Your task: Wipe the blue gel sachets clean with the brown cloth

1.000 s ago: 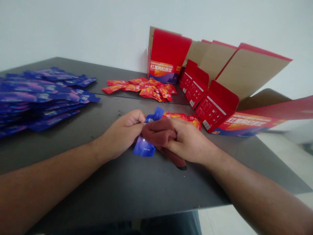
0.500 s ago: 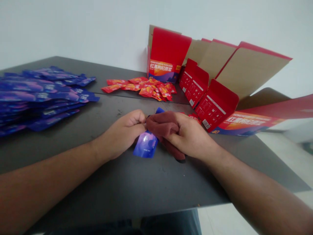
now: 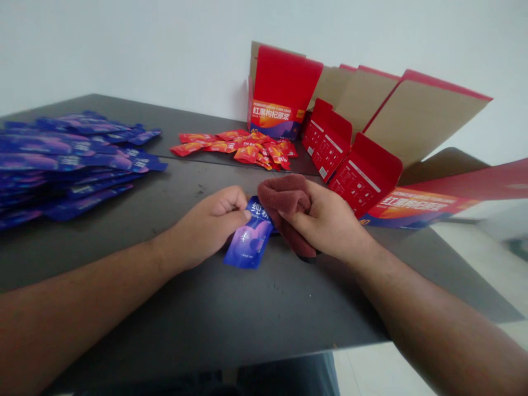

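Cloth [image 3: 289, 201], brown and bunched up, is squeezed in the right hand [image 3: 332, 220], and it hides a bit of a shiny blue packet [image 3: 246, 247]. The left hand [image 3: 210, 223] pinches that packet near its top, with thumb and finger clamped on it. The packet is between the two hands, over the dark table [image 3: 256, 319]. More blue packets [image 3: 70, 162] lie to the left.

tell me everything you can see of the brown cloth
The brown cloth is reddish-brown, soft-looking and matte, perhaps fleece, with a black patch at its lower end. It is bunched into thick folds, gripped by the right hand, with its lower part hanging down and rightward. In view it overlaps the upper right edge of the blue sachet; whether they touch is unclear.
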Action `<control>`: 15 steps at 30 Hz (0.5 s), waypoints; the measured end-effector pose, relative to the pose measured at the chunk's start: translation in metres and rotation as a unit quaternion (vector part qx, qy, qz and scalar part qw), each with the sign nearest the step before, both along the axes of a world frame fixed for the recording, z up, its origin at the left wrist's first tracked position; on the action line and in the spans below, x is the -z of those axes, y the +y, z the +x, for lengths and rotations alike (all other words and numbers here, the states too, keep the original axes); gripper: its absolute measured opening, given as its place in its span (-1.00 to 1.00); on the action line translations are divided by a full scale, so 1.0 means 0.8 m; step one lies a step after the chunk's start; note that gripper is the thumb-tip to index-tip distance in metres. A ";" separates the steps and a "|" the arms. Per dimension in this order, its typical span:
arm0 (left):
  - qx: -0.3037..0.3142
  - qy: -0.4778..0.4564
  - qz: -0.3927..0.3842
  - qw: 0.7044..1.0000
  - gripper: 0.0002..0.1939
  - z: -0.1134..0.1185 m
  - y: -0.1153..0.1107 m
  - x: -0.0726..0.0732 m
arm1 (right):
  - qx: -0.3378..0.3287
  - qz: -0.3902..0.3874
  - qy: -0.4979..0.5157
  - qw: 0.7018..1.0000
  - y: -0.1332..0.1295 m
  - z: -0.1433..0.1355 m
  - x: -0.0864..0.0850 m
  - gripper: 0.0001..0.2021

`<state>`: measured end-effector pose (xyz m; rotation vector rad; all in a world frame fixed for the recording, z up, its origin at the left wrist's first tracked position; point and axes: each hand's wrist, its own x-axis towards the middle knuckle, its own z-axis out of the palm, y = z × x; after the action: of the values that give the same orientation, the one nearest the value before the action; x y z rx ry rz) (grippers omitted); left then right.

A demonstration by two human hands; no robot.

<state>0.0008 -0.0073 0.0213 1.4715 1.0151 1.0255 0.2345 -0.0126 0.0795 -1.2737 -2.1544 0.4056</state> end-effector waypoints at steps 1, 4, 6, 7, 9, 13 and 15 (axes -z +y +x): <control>-0.001 0.002 0.004 1.000 -0.84 0.000 0.000 0.000 | -0.011 -0.004 -0.003 1.000 0.000 0.000 0.001 -0.55; -0.017 -0.010 -0.001 1.000 -0.84 0.000 0.001 0.002 | -0.073 -0.042 -0.028 0.996 -0.005 -0.003 0.006 -0.57; -0.031 -0.028 -0.005 0.999 -0.84 -0.001 0.002 0.003 | -0.122 -0.063 -0.062 0.989 -0.011 -0.005 0.010 -0.66; -0.034 -0.037 -0.006 0.999 -0.84 -0.001 0.003 0.004 | -0.140 -0.069 -0.082 0.984 -0.013 -0.006 0.012 -0.73; -0.036 -0.050 -0.007 0.998 -0.83 -0.001 0.004 0.005 | -0.163 -0.074 -0.111 0.977 -0.016 -0.007 0.013 -0.81; -0.029 -0.044 -0.014 0.999 -0.82 -0.002 0.004 0.006 | -0.111 -0.064 -0.074 0.989 -0.011 -0.003 0.007 -0.63; -0.014 -0.025 -0.013 0.999 -0.83 -0.002 0.003 0.005 | -0.059 -0.028 -0.037 0.997 -0.004 0.001 0.003 -0.55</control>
<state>-0.0005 -0.0047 0.0171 1.4068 1.0130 1.0605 0.2349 -0.0159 0.0770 -1.2134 -2.3031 0.4761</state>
